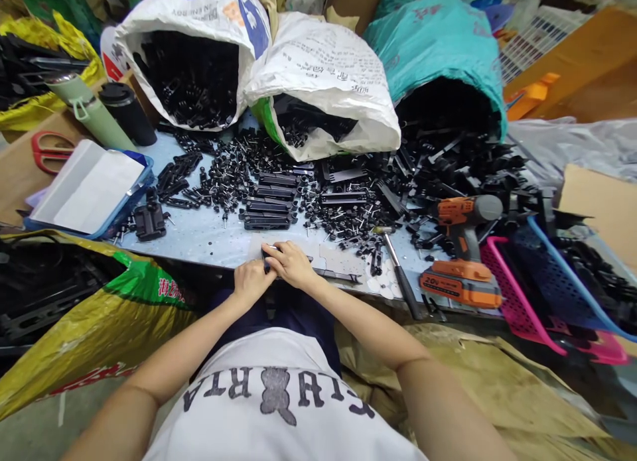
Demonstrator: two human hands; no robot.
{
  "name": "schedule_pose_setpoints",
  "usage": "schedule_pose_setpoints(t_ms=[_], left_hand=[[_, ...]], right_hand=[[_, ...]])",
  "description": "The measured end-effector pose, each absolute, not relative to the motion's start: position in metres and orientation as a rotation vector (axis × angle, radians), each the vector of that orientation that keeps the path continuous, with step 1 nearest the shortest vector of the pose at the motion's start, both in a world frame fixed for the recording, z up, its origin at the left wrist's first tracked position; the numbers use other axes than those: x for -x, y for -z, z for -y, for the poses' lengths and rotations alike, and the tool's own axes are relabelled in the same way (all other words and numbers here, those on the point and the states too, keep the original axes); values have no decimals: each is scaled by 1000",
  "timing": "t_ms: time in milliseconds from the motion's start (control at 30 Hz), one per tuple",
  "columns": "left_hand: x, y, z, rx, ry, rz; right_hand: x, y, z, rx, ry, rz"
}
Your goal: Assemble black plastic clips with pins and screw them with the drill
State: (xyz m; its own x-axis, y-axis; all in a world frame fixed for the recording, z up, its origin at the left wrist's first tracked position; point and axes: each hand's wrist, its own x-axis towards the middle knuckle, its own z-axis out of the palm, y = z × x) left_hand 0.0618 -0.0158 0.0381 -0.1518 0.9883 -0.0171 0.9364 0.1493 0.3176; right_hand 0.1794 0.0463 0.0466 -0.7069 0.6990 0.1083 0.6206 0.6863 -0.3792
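Note:
Both my hands meet at the front edge of the blue-topped table (184, 239). My left hand (253, 278) is closed around a small black part (267, 257), most of which the fingers hide. My right hand (291, 263) pinches the same part from above and the right. Just beyond the hands lies a stack of black bars (270, 205). A long black piece (338, 275) rests on the table to the right of my right hand, with a hammer (404, 285) farther right.
An orange cordless drill (460, 249) stands at right beside pink and blue baskets (517, 308). Three open sacks of black parts (323, 69) line the back. Small black parts with pins (231, 172) cover the middle. At left are bottles (127, 109) and a blue tray (89, 232).

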Motion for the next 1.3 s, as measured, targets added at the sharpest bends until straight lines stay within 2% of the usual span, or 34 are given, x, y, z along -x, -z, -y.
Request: schedule_pose_setpoints(t_ms=[167,233,300,367,467,567,700,767,833,933,1033,1100,1167,1300], left_hand=[[-52,-33,21,-2124,-465,-2085],[-47,-35,17,-2373,-607,-1888],[-46,-38,5,-2647,-672,-1571],[-49,-42,-12,-2807,-580,-1308],[-60,-49,-35,-2801,-392,-1247],[-63,-63,-33,-2726,-442,-1277],[-60,-98,10,-2553,-816,-1015],[-65,-113,36,-2397,-951,-835],[-77,-119,55,-2258,-1115,-781],[-93,-109,65,-2199,-1432,-895],[-86,-83,46,-2487,-1511,-939],[-64,-65,20,-2748,-1387,-1012],[-36,-50,-8,-2855,-1133,-1284],[-5,-38,-52,-2705,-639,-1651]], right_hand=[[-196,-60,-39,946,-408,2659],[-224,-63,-36,882,-266,2633],[-259,-59,-35,1000,-45,2570],[-291,-50,-37,1166,130,2538],[-319,-44,-42,1246,175,2571],[-325,-66,-41,1106,-10,2601],[-311,-113,-15,579,-650,2545],[-290,-120,5,333,-980,2390],[-259,-110,23,333,-1086,2164],[-207,-83,29,808,-797,1734],[-192,-72,5,985,-563,1621],[-220,-78,-19,1010,-394,1706],[-276,-90,-41,1156,-144,1694],[-417,-122,-66,1660,248,1499]])
